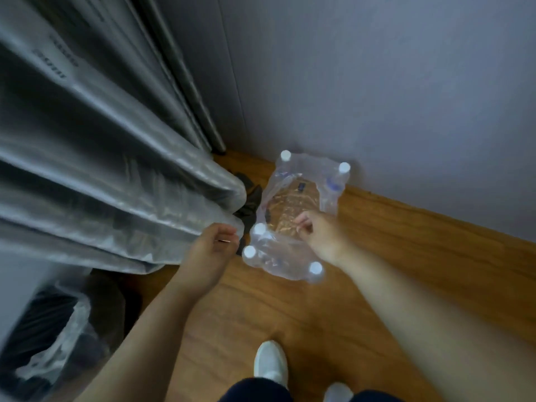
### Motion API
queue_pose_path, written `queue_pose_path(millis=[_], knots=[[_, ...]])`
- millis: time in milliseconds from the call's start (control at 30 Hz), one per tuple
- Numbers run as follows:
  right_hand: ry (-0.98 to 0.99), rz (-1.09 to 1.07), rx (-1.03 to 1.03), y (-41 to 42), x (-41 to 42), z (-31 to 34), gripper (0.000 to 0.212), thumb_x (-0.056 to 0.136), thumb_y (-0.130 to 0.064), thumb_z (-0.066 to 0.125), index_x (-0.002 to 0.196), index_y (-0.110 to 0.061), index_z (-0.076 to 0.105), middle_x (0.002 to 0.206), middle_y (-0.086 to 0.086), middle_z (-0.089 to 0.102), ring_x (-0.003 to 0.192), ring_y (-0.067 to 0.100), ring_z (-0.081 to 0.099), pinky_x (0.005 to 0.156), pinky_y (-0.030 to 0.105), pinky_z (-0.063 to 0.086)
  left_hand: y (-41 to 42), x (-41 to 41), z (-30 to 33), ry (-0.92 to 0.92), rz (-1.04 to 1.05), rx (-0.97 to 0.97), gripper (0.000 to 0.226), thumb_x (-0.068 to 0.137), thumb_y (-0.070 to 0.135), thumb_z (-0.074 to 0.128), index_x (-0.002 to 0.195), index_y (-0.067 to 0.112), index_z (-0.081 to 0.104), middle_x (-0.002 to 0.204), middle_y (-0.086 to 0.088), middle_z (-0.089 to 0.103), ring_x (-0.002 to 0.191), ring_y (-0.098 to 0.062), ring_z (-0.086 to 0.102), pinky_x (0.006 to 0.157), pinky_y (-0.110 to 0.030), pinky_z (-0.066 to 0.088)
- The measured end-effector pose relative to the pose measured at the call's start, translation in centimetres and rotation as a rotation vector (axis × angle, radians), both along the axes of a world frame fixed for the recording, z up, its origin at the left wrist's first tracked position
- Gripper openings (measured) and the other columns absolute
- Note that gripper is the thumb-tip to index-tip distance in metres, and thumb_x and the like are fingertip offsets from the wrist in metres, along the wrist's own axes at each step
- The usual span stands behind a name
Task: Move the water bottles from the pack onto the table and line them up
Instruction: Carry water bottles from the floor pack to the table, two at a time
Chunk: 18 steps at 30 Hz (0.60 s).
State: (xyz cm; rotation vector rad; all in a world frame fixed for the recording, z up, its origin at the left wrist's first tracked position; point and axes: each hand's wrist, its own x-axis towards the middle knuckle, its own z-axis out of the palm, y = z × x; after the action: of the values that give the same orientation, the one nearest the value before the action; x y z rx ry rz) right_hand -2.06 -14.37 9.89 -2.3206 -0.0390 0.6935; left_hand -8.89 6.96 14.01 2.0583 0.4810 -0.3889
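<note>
Bin [43,338] with a plastic liner sits at the lower left, under a heavy grey curtain [95,169] that hangs in folds down to the wooden floor [406,256]. Next comes the left hand [216,248], hanging near the curtain's hem with its fingers loosely curled and nothing in them that can be seen; it is just beside the pack without touching it. The pack [293,216] of water bottles stands on the floor by the wall [377,82], its clear shrink wrap torn open in the middle so the floor shows through where bottles are missing. Five white caps are visible: three at the near end, one of them at [249,252], and two at the far end, one at [286,155]. The right hand [316,230] reaches into the opening and seems to pinch the loose film near the middle, though blur makes the grip hard to confirm.

No table is in view, so how many bottles are already lined up cannot be told. Judging by the gap in the wrap, part of the pack looks emptied, and at least five bottles are left to carry over.
</note>
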Motion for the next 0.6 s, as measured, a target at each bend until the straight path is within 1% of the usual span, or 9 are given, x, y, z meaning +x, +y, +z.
queue_pose_path(millis=[67, 133, 200, 267, 300, 367, 467, 533, 600], knots=[[0.01, 0.076, -0.04, 1.1, 1.7, -5.5, 0.029, 0.09, -0.005, 0.054, 0.116, -0.018, 0.062, 0.107, 0.0, 0.064, 0.103, 0.018, 0.06, 0.09, 0.027, 0.046, -0.4, 0.9, -5.3, 0.014, -0.016, 0.02, 0.021, 0.094, 0.014, 0.056, 0.115, 0.016, 0.055, 0.099, 0.01, 0.06, 0.094, -0.007, 0.058, 0.069, -0.012, 0.042], [0.025, 0.141, -0.057, 2.1, 3.3, -10.2, 0.035, 0.089, -0.002, 0.052, 0.12, -0.016, 0.06, 0.11, 0.004, 0.061, 0.106, 0.022, 0.058, 0.094, 0.03, 0.045, -0.6, 1.6, -10.0, 0.018, -0.048, 0.056, 0.023, 0.093, 0.014, 0.057, 0.116, 0.015, 0.055, 0.106, 0.003, 0.061, 0.097, -0.011, 0.058, 0.07, -0.013, 0.042], [0.032, 0.218, -0.068, 2.9, 4.9, -14.1, 0.037, 0.089, -0.001, 0.053, 0.124, -0.014, 0.059, 0.113, 0.007, 0.059, 0.113, 0.028, 0.056, 0.1, 0.034, 0.044, -0.2, 2.2, -14.1, -0.003, -0.065, 0.087, 0.028, 0.093, 0.016, 0.058, 0.121, 0.014, 0.054, 0.117, -0.002, 0.059, 0.103, -0.012, 0.056, 0.076, -0.016, 0.042], [-0.013, 0.331, -0.103, 3.6, 6.0, -16.5, 0.038, 0.089, -0.005, 0.058, 0.125, -0.016, 0.058, 0.121, 0.007, 0.059, 0.115, 0.027, 0.056, 0.101, 0.033, 0.043, 0.1, 2.6, -17.0, -0.019, -0.053, 0.091, 0.037, 0.093, 0.02, 0.059, 0.129, 0.013, 0.05, 0.125, -0.001, 0.054, 0.107, -0.011, 0.053, 0.085, -0.021, 0.042], [-0.043, 0.377, -0.102, 3.8, 6.3, -17.2, 0.036, 0.089, -0.007, 0.059, 0.124, -0.018, 0.059, 0.122, 0.005, 0.06, 0.112, 0.025, 0.057, 0.101, 0.033, 0.043, 0.2, 2.6, -18.1, -0.02, -0.042, 0.08, 0.041, 0.093, 0.021, 0.059, 0.132, 0.013, 0.048, 0.127, 0.0, 0.052, 0.109, -0.01, 0.052, 0.088, -0.023, 0.041], [-0.075, 0.44, -0.058, 4.3, 6.6, -18.0, 0.028, 0.088, -0.009, 0.059, 0.115, -0.017, 0.063, 0.114, 0.006, 0.062, 0.104, 0.024, 0.058, 0.095, 0.034, 0.045, 0.4, 2.6, -19.4, -0.007, -0.037, 0.031, 0.045, 0.093, 0.021, 0.059, 0.135, 0.015, 0.045, 0.129, 0.002, 0.051, 0.111, -0.01, 0.051, 0.089, -0.025, 0.042], [-0.147, 0.491, -0.043, 5.2, 6.5, -19.4, 0.01, 0.086, -0.008, 0.057, 0.095, -0.008, 0.061, 0.098, 0.011, 0.06, 0.093, 0.029, 0.057, 0.085, 0.038, 0.046, 0.7, 2.5, -20.1, 0.022, -0.078, -0.063, 0.038, 0.092, 0.019, 0.06, 0.128, 0.021, 0.047, 0.124, 0.003, 0.054, 0.112, -0.01, 0.054, 0.088, -0.021, 0.044], [-0.226, 0.508, -0.037, 5.8, 6.6, -20.3, 0.007, 0.086, -0.011, 0.058, 0.093, -0.008, 0.06, 0.099, 0.009, 0.055, 0.091, 0.027, 0.053, 0.085, 0.038, 0.047, 1.0, 2.5, -20.2, 0.008, -0.1, -0.076, 0.035, 0.092, 0.02, 0.061, 0.123, 0.028, 0.047, 0.122, 0.005, 0.056, 0.113, -0.009, 0.055, 0.088, -0.019, 0.045], [-0.313, 0.535, -0.027, 5.9, 6.6, -20.7, 0.002, 0.087, -0.009, 0.057, 0.087, -0.007, 0.059, 0.095, 0.007, 0.048, 0.088, 0.023, 0.048, 0.081, 0.034, 0.044, 1.1, 2.5, -20.4, -0.013, -0.119, -0.057, 0.034, 0.092, 0.021, 0.061, 0.122, 0.029, 0.048, 0.12, 0.007, 0.057, 0.111, -0.006, 0.055, 0.086, -0.015, 0.045]])
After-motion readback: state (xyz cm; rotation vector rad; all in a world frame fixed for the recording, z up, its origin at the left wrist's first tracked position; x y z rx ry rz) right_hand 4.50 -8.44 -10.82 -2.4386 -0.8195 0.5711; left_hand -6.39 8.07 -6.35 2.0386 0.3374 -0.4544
